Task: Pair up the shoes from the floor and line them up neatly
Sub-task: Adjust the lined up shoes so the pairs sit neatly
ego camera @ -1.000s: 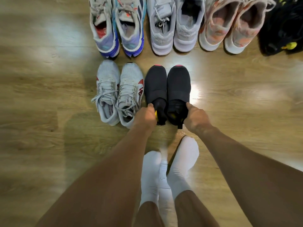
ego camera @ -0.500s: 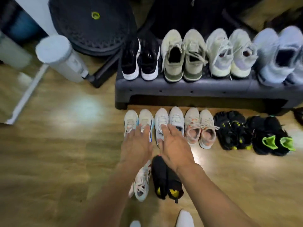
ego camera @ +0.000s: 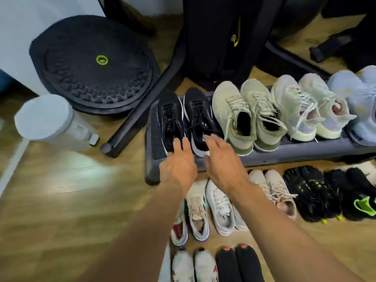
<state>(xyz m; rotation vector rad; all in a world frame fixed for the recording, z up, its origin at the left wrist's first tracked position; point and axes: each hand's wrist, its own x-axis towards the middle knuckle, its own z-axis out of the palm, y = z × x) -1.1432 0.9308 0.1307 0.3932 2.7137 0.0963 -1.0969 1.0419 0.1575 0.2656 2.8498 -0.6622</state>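
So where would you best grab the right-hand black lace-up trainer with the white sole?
Probably the heel collar of the black trainer, from the near side: its heel points toward the person, opening facing up, nearest the right hand.

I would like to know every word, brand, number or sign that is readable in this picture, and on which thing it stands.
No word or number can be read here.
Black round disc: a yellow-green ring emblem, no legible letters.
Black bag: a small yellow mark, too blurred to read.
White cylinder: faint grey print on its side, too blurred to read.
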